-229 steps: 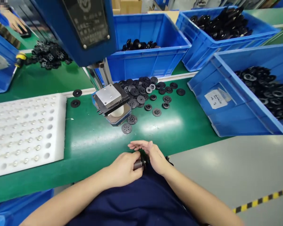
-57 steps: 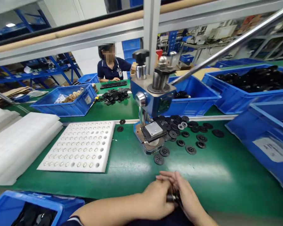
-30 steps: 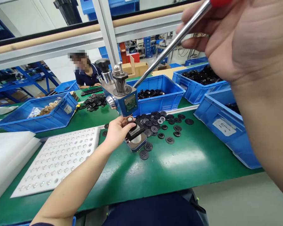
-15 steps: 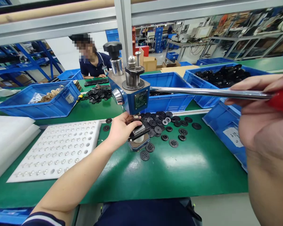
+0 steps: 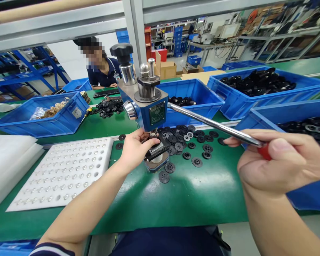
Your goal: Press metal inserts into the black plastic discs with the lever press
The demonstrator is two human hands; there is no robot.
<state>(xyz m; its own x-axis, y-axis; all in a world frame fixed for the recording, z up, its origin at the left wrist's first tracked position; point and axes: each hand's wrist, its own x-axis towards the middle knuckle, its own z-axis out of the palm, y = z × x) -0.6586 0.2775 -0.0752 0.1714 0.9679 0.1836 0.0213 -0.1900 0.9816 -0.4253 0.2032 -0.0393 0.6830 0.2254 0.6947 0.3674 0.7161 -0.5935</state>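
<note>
A blue arbor press [image 5: 142, 106] stands on the green bench. My right hand [image 5: 280, 161] is closed round the red grip of its long metal lever [image 5: 213, 123], which slopes down towards me. Beneath the press head, my left hand [image 5: 132, 149] pinches a black and silver block [image 5: 155, 150], thumb on top. Fingers hide part of this block, and the ram's contact with it cannot be made out. Beside the press base lie many loose black discs [image 5: 197, 162], some toothed or ringed, and two lighter ones [image 5: 188, 137].
On the left lies a white foam tray [image 5: 108, 151] of small round metal pieces, with white foam sheets [image 5: 13, 156] beside it. Blue bins [image 5: 245, 103] of black parts stand behind and right. A screwdriver [image 5: 88, 111] leans by another bin. A person [image 5: 104, 74] sits across the bench.
My right hand has pulled the lever's grip end downward and left, tilting it from nearly level. My left hand stays at the block under the press.
</note>
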